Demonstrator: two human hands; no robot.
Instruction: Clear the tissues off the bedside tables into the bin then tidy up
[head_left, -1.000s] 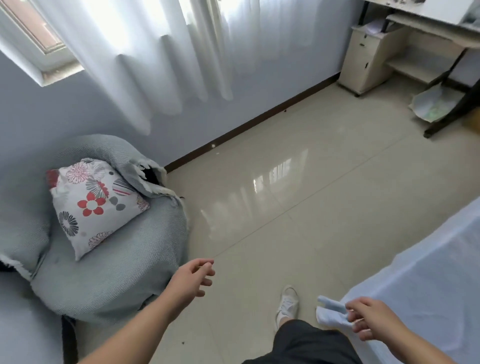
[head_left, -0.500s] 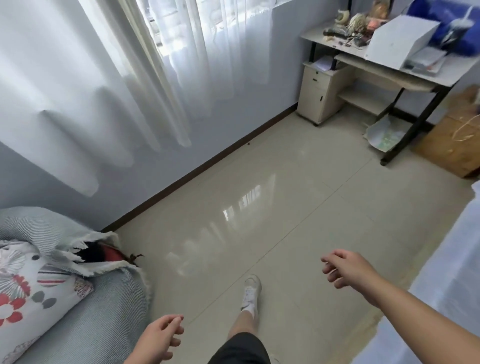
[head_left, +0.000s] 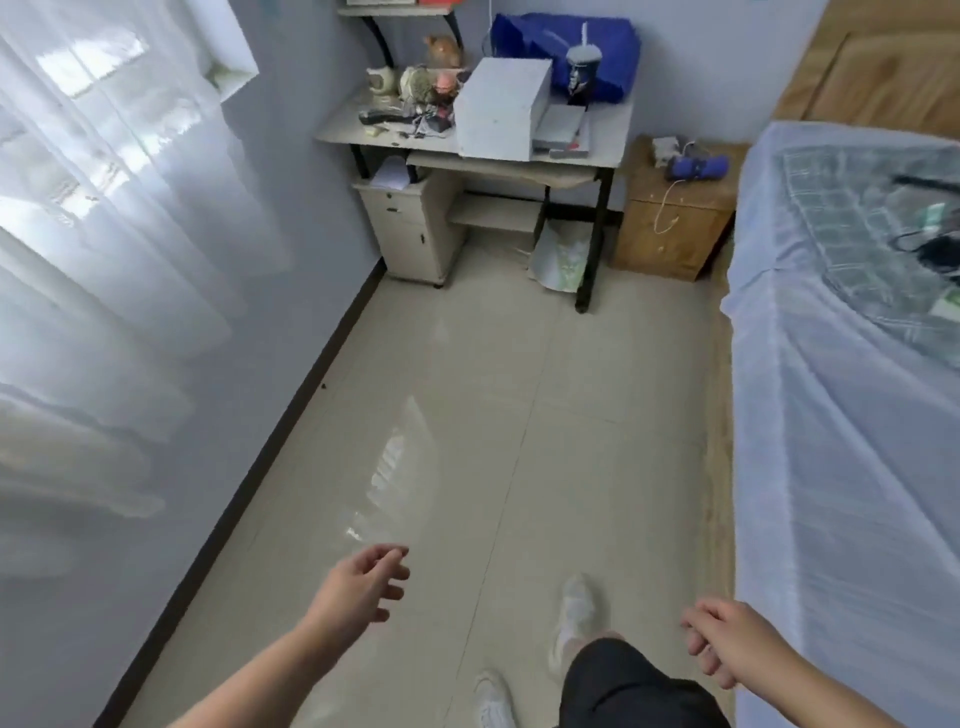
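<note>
View has swung right since half a second ago: armchair and cushion are gone from the left, and the bed (head_left: 841, 415) now fills the right side. The desk (head_left: 343, 127) stands far centre, with the wooden bedside table (head_left: 670, 228) between it and the bed. Near you, your left hand (head_left: 363, 582) and right hand (head_left: 727, 639) hold nothing, fingers loosely curled. A pale crumpled lump (head_left: 665, 144) lies on the bedside table; whether it is tissue, cannot tell.

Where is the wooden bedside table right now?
Head view, upper right: the wooden bedside table stands against the far wall, between the black-legged desk and the bed.
</note>
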